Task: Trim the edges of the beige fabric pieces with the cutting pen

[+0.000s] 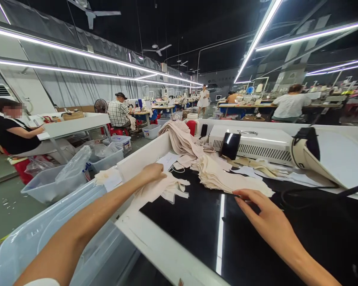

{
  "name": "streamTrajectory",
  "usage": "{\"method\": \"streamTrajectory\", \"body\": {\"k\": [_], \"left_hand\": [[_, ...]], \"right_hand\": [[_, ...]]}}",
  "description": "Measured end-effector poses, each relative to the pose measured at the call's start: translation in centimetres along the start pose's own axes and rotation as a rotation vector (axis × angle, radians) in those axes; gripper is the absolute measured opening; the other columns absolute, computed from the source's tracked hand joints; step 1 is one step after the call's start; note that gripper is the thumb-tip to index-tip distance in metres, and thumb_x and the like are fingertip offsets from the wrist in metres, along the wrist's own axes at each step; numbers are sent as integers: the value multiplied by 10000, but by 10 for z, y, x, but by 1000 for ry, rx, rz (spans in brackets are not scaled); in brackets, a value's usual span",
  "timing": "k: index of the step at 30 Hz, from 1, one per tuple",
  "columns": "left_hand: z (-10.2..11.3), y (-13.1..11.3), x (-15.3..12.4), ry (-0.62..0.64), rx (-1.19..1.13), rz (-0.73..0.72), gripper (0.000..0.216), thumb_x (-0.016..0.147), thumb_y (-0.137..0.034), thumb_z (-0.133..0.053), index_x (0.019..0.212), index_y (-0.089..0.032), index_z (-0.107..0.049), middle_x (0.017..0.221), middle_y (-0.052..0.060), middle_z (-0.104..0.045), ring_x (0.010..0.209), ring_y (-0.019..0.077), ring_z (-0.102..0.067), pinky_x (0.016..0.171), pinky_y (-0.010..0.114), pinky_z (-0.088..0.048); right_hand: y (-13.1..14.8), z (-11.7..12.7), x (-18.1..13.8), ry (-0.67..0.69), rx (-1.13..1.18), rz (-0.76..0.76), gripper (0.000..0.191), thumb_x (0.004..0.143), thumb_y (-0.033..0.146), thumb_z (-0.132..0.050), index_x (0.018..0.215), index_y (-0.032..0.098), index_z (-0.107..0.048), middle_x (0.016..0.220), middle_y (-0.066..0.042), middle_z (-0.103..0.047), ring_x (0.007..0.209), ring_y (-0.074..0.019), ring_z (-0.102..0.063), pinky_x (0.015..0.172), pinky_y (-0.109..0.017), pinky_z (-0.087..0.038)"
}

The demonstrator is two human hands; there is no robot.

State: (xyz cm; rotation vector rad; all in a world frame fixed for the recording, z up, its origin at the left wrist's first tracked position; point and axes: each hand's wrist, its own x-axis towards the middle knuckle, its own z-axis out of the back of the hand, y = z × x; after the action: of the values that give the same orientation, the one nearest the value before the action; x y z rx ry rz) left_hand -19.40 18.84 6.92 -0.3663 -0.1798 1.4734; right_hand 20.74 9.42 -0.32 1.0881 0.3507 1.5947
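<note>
My left hand (153,173) is closed at the left edge of the black worktop (193,218), on a loose heap of cream fabric pieces (158,188); its fingertips are partly hidden. Over the worktop, my right hand (264,212) has thumb and index finger slightly apart, their tips by the near edge of a layered stack of cream fabric pieces (226,176). No piece shows between those fingers. White paper (168,161) lies just behind my left hand.
Behind the stack are a phone (230,145), a white vented machine (262,143) and draped beige fabric (180,139). A black cable (325,196) crosses at right. Plastic bins (62,178) stand below the table's left side. Several people sit at other tables.
</note>
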Motion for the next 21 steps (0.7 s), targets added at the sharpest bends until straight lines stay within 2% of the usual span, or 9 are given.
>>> {"method": "streamTrajectory", "body": {"k": [2,5,8,10,13,15,18,21], "left_hand": [[-7,5,-8,-22,15,33,439,1166,-446,-818,1515,-195,-734,1528,138,-742,1307,315,-777,1107,543,-704],[-14,6,-15,-73,-1,41,430,1167,-447,-816,1507,-194,-739,1522,136,-746,1307,315,-777,1109,542,-703],[-14,5,-20,-141,-46,32,426,1169,-455,-814,1499,-195,-743,1517,134,-748,1298,311,-779,1106,539,-705],[-11,6,-24,-192,-91,18,366,1166,-446,-812,1418,-184,-769,1442,121,-776,1261,297,-783,1099,523,-694],[-3,6,-34,-277,-182,-26,171,1134,-371,-787,1145,-201,-788,1198,69,-827,1159,273,-784,1069,428,-636],[3,2,-43,-321,-252,-74,127,1088,-345,-761,1036,-229,-759,1095,39,-830,1098,265,-778,1015,370,-595],[7,-14,-61,-325,-351,-180,144,1037,-394,-757,1028,-250,-757,1082,22,-830,1063,254,-762,967,339,-577],[0,-40,-80,-251,-438,-284,214,986,-456,-799,1042,-251,-775,1041,8,-817,966,227,-733,901,320,-580]], "right_hand": [[7,-2,-9,35,33,-14,397,938,642,-648,1024,327,-875,1156,-84,-893,931,-309,-820,837,-456,-664],[16,-3,-19,85,71,-4,386,929,645,-653,957,330,-874,1092,-75,-895,897,-291,-827,793,-424,-673],[22,0,-29,126,79,9,394,933,666,-671,934,336,-885,1059,-72,-896,852,-280,-823,730,-402,-667],[24,2,-35,150,82,4,407,934,688,-686,938,339,-895,1049,-72,-899,821,-279,-819,690,-396,-660],[27,2,-43,177,101,-13,448,933,742,-699,942,344,-904,1038,-69,-905,833,-287,-830,738,-410,-688],[30,0,-46,181,117,-30,484,925,783,-703,945,345,-908,1024,-68,-907,846,-293,-832,783,-424,-703],[43,-5,-47,177,178,-65,522,912,809,-727,996,330,-915,1027,-79,-910,884,-301,-840,809,-427,-706],[63,-12,-45,158,275,-108,563,875,798,-793,1122,304,-907,1135,-106,-909,1017,-323,-849,865,-429,-715]]}}
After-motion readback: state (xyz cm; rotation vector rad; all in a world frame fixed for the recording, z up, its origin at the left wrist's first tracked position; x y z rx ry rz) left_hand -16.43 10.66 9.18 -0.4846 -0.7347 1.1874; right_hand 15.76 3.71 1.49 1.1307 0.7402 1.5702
